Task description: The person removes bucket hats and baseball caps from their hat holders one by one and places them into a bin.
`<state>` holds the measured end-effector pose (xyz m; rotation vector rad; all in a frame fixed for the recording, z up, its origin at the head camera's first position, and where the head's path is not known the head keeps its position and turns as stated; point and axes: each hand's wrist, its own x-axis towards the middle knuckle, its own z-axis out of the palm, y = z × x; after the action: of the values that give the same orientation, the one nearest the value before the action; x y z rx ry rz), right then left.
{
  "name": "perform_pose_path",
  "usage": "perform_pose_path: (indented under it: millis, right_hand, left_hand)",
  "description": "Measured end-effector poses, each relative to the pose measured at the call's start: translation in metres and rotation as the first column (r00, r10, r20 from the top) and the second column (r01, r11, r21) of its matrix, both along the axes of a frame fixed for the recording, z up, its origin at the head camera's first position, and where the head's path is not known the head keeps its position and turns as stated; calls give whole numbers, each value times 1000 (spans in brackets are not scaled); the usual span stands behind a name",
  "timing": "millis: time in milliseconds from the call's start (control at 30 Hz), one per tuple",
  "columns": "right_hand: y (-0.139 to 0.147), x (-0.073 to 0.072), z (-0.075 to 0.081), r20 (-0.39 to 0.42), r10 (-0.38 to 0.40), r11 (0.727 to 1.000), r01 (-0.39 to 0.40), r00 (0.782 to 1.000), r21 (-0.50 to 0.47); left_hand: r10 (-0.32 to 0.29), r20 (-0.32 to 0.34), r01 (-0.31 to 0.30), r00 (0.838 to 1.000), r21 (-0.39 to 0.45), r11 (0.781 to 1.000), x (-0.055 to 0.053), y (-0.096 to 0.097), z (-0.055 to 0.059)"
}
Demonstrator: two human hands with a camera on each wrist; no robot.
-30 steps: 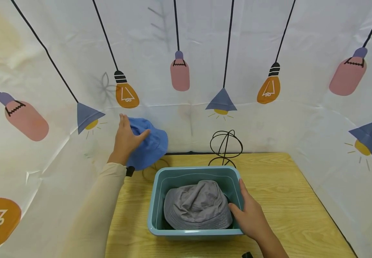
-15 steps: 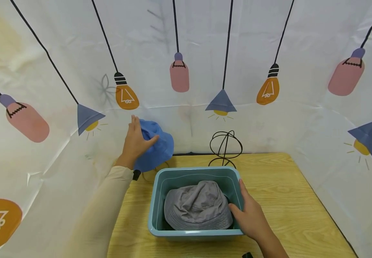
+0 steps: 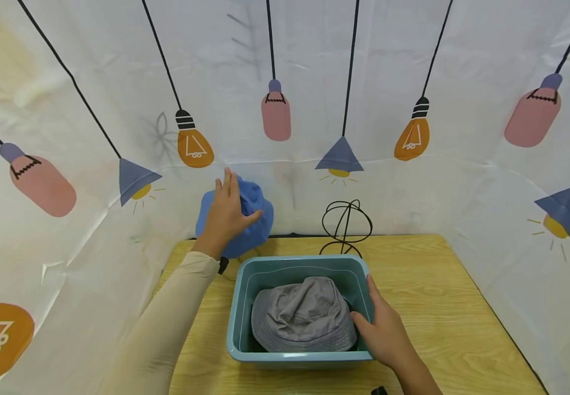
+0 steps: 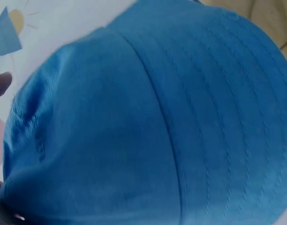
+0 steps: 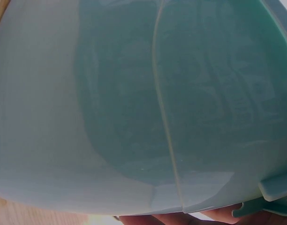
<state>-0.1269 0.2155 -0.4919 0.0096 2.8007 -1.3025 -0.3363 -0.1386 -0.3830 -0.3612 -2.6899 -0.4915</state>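
A blue bucket hat [image 3: 252,222] sits upright above the table's back left, over a thin wire stand it mostly hides. My left hand [image 3: 225,214] lies against it, fingers straight and pointing up, thumb spread to the right. In the left wrist view the hat [image 4: 120,126] fills most of the frame; the thumb [image 4: 0,84] shows a gap from its edge. My right hand [image 3: 385,326] grips the right wall of a teal plastic basin [image 3: 232,318], thumb inside and fingers outside. Inside the basin lies a grey bucket hat [image 3: 304,315].
A black wire stand [image 3: 346,219] is behind the basin, at the table's back edge. The wood-grain table [image 3: 442,307] extends to the right. Behind it hangs a white backdrop [image 3: 304,55] printed with lamps and bulbs. A small black object [image 3: 378,390] shows at the bottom edge.
My left hand has moved to the right, and the blue bucket hat has shifted right with it, its left brim coming into view. The right hand, basin and grey hat stay put.
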Motion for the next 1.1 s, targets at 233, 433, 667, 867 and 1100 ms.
perform_pose_path:
  millis: [233, 433, 667, 867, 1100]
  right_hand:
    - [1, -2, -2, -9, -3, 1000, 3, 1000, 5]
    - [1, -2, -3, -17, -4, 1000, 4, 1000, 0]
    - [2, -2, -1, 1, -6, 1000, 6, 1000, 3]
    - [1, -3, -2, -11, -7, 1000, 7, 1000, -1]
    - [1, -2, -1, 8, -5, 1000, 5, 1000, -3]
  left_hand:
    - [-29, 63, 42, 998, -216, 976, -4, 7, -14]
    - [-37, -10, 34, 999, -252, 967, -6, 10, -22]
    - [-109, -171, 76, 979, -188, 979, -4, 9, -12]
    - [-119, -248, 107, 961, -62, 992, -1, 6, 2]
    - [-147, -314, 160, 938, 14, 987, 8, 1, 22]
